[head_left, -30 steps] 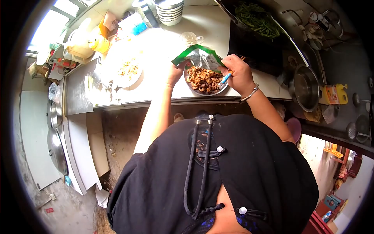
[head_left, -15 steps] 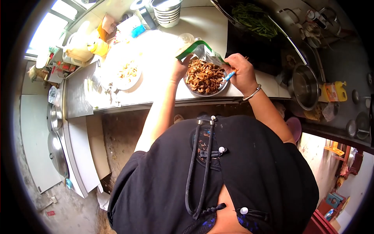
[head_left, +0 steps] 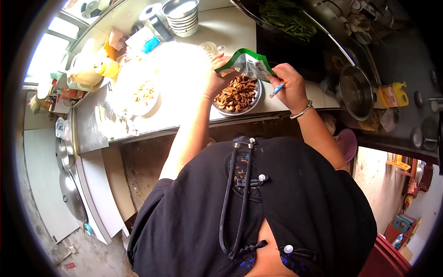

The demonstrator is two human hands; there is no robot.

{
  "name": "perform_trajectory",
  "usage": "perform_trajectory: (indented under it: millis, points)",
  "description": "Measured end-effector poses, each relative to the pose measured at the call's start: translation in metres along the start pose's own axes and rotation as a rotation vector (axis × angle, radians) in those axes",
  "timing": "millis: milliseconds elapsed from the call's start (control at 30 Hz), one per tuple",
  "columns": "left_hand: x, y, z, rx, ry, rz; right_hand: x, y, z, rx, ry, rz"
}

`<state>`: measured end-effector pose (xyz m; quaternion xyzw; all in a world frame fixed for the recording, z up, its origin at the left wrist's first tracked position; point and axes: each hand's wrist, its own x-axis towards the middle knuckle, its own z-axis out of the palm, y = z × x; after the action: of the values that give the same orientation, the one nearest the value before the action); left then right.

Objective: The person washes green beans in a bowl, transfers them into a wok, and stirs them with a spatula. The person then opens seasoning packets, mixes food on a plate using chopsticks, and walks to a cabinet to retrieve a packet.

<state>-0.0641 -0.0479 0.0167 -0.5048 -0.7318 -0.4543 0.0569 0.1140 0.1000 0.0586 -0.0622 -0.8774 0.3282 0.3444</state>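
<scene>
A bag with a green edge and a silvery inside (head_left: 251,64) is stretched between my two hands above a bowl. My left hand (head_left: 219,77) is at the bag's left edge, its fingers partly raised and its thumb against the bag. Closed on the bag's right corner is my right hand (head_left: 289,85), which also has a small blue-and-white object (head_left: 276,90) in its grip. Brown cooked strips (head_left: 236,94) fill the round bowl (head_left: 258,97) just below the bag, near the counter's front edge.
A plate of food (head_left: 150,105) sits left on the counter in glare. Stacked bowls (head_left: 182,21) stand at the back. Green vegetables (head_left: 288,18) lie in a wok at upper right, with a metal pan (head_left: 355,92) and a yellow bottle (head_left: 393,94) further right.
The bag has come away from the bowl's right side and now sits over its back edge. My left hand's fingers have spread. The camera view has shifted a little.
</scene>
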Motion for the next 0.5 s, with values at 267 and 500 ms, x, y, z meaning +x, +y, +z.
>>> perform_trajectory:
  millis: [267, 500]
  points:
    - [0.0, 0.002, 0.007, 0.022, -0.076, -0.067, -0.002, 0.003, -0.008, -0.02, -0.005, 0.055]
    - [-0.001, -0.002, 0.009, -0.042, -0.111, -0.137, -0.003, 0.006, -0.01, -0.04, -0.014, 0.054]
